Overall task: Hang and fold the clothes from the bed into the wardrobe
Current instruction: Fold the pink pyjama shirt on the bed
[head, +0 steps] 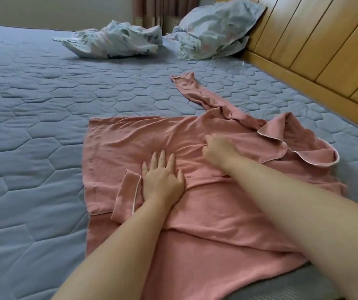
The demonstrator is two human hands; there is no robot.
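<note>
A pink pyjama shirt [130, 139] with white piping lies spread on the blue quilted bed [33, 109]. One sleeve [195, 89] stretches toward the pillows; the other sleeve [126, 191] is folded over the body. The collar [282, 137] lies at the right. My left hand [162, 178] presses flat on the shirt with fingers straight, beside the folded sleeve's cuff. My right hand [219, 151] rests on the fabric a little farther right; it is blurred and its fingers look curled into the cloth.
Two pale floral pillows, one flat [117, 40] and one propped [215, 27], lie at the bed's far end. A wooden headboard [316, 46] runs along the right side. Curtains hang behind the pillows.
</note>
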